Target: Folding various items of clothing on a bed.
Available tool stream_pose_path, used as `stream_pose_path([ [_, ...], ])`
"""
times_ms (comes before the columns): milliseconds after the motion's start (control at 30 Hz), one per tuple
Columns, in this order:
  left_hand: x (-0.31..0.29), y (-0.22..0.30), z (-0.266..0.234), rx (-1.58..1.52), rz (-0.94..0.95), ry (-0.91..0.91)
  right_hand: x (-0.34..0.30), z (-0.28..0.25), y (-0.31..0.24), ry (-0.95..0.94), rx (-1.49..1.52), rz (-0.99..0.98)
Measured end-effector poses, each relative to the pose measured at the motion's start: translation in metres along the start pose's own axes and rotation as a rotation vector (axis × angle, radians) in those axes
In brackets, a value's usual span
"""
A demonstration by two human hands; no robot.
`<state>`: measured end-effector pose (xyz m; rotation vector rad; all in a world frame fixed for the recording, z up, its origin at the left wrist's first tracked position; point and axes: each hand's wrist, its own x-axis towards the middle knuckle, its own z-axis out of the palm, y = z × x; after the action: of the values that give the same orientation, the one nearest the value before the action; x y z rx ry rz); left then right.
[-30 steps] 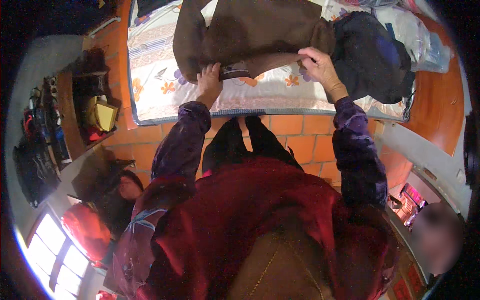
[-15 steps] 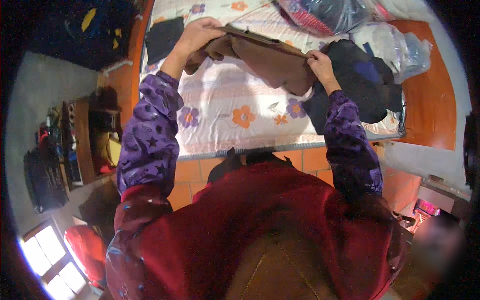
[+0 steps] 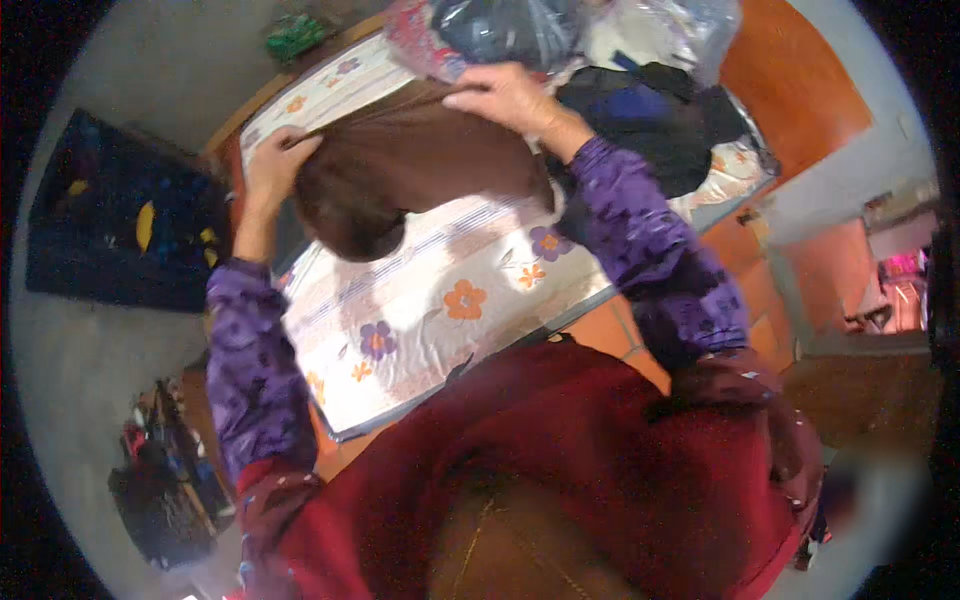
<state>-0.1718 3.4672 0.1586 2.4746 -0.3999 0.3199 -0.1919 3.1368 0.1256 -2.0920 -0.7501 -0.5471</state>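
Observation:
Brown trousers (image 3: 425, 145) are spread between my two hands over a bed with a white, flower-printed cover (image 3: 420, 330). My left hand (image 3: 272, 168) pinches their upper left edge between thumb and fingers. My right hand (image 3: 512, 104) grips the top edge further right, the fingers blurred by motion. The top edge is drawn taut, while the lower part droops in two rounded lobes onto or just above the cover; contact is unclear. To the right of my right hand lies a pile of black clothing (image 3: 640, 140) with a dark blue patch.
Clear plastic bags of clothes (image 3: 510, 35) lie at the bed's far side, beside another bag with pale contents (image 3: 650, 35). The bed's orange wooden end board (image 3: 810, 80) stands at the right. A dark cloth with yellow marks (image 3: 120, 220) hangs at the left.
My view has turned, so the bed appears tilted. The trousers' brown face now hangs broader below the held edge, and my right hand has moved inward, nearer my left.

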Motion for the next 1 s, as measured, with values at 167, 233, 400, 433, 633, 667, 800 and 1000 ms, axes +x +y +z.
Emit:
stream_pose_path([
  [167,-0.029,-0.011,0.011,-0.193,-0.127,0.120,0.055,-0.019,-0.026,-0.147,-0.119,-0.058],
  [233,-0.025,-0.002,-0.005,-0.181,-0.074,0.148,0.083,-0.030,-0.032,-0.100,-0.031,-0.161],
  [400,0.012,0.040,-0.045,-0.142,0.032,0.266,0.123,-0.020,-0.065,0.141,-0.330,-0.082],
  [433,0.015,0.051,-0.044,-0.441,-0.038,0.259,0.125,-0.008,-0.077,0.213,-0.229,-0.094],
  [633,0.003,0.101,-0.046,-1.134,-0.099,0.090,0.095,0.043,-0.133,0.175,0.135,-0.237],
  [667,-0.002,0.106,-0.049,-1.134,-0.101,0.091,0.092,0.042,-0.137,0.200,0.134,-0.209],
  [800,-0.017,0.121,-0.063,-1.279,-0.112,0.093,0.084,0.027,-0.148,0.023,0.353,-0.158],
  [1000,-0.041,0.130,-0.083,-1.256,-0.032,-0.128,0.082,0.005,-0.170,-0.149,0.293,-0.121],
])
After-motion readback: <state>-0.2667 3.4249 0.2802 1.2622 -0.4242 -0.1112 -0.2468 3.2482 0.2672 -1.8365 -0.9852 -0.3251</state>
